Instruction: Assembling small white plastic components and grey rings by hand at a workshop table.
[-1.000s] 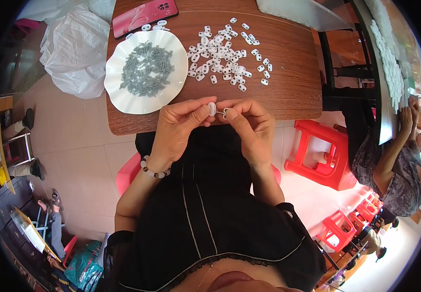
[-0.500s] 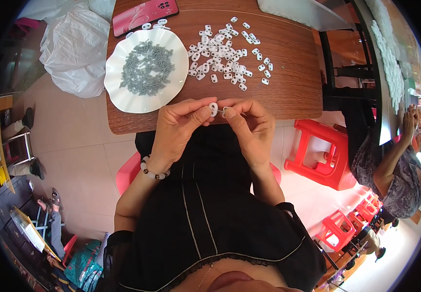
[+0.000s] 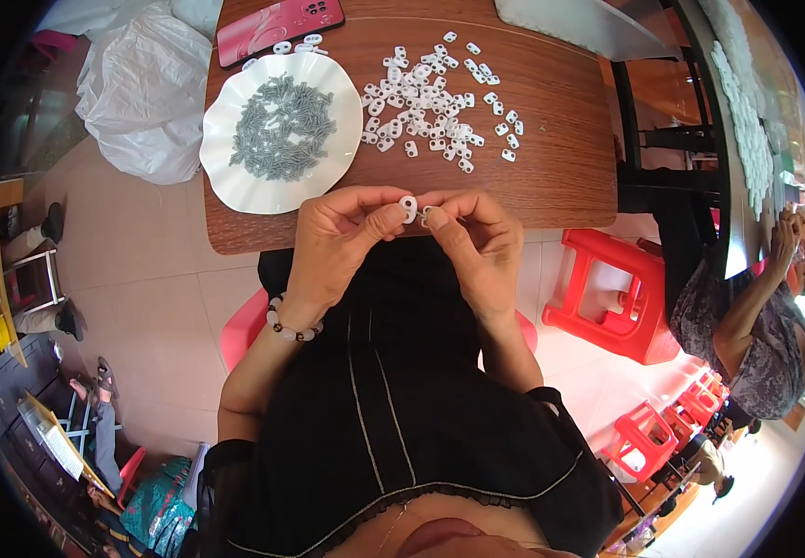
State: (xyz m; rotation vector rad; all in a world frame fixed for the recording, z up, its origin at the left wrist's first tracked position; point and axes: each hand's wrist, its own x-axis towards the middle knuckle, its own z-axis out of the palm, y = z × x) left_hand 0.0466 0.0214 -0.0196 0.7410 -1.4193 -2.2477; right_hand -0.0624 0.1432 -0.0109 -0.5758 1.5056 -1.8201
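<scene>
Just off the table's near edge my hands meet, both closed in a pinch. Between thumb and fingers my left hand (image 3: 339, 237) holds a white cord-lock piece (image 3: 409, 208) with two holes. My right hand (image 3: 479, 246) pinches a smaller white cord-lock part (image 3: 426, 218), mostly covered by the thumb. The two parts are close together; whatever lies between them is too small to make out. Beyond my left hand stands a white wavy-rimmed plate (image 3: 226, 191) of small grey springs (image 3: 282, 130). Many loose white cord-lock pieces (image 3: 421, 102) lie scattered on the brown table (image 3: 551, 186).
A pink phone (image 3: 277, 30) and a few white pieces (image 3: 310, 42) lie behind the plate. A white plastic bag (image 3: 147, 98) is left of the table. At right are a red stool (image 3: 612, 298) and another person's arm (image 3: 756, 288) at a dark-edged table.
My right hand has shifted slightly left, bringing its white part nearer the piece in my left hand. The thin spring seen between them is now hardly visible.
</scene>
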